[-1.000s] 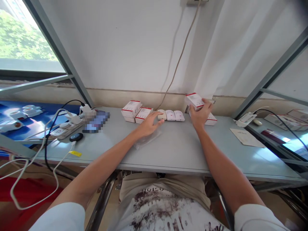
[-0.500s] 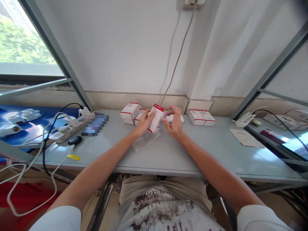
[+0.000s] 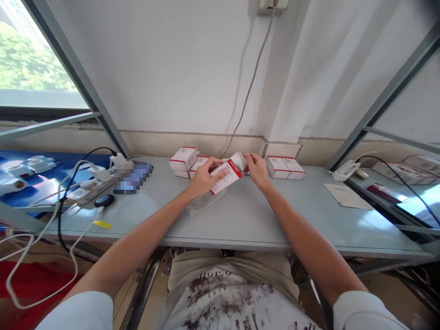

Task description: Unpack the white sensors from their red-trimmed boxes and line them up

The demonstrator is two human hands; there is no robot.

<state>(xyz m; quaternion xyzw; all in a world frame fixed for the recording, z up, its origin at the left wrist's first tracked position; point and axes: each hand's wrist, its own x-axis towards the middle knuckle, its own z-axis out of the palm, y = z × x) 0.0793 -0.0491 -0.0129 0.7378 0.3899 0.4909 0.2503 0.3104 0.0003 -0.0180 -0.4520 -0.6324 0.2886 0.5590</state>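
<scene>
My left hand [image 3: 204,178] is wrapped round a small white and red carton [image 3: 227,177], which it holds tilted above the table. The carton's upper right end stands open, with a white flap [image 3: 238,160] raised. At that end, my right hand [image 3: 257,168] has its fingers pinched together at the flap's edge; whether they grip the flap or something inside, I cannot tell. Below the carton a clear plastic bag [image 3: 202,204] lies on the table, partly hidden by my left hand. Similar cartons [image 3: 183,160] stand just behind my left hand.
Two more cartons [image 3: 285,167] sit side by side at the back right. On the left are a power strip [image 3: 85,190], a phone [image 3: 133,178], a round black puck [image 3: 104,200] and loose cables. A paper sheet [image 3: 348,196] lies on the right. Metal frame posts [image 3: 381,94] flank the grey table [image 3: 227,229].
The carton has tipped over to the right in my left hand, and its end flap now shows raised. My right hand's spread fingers have come together at the carton's open end.
</scene>
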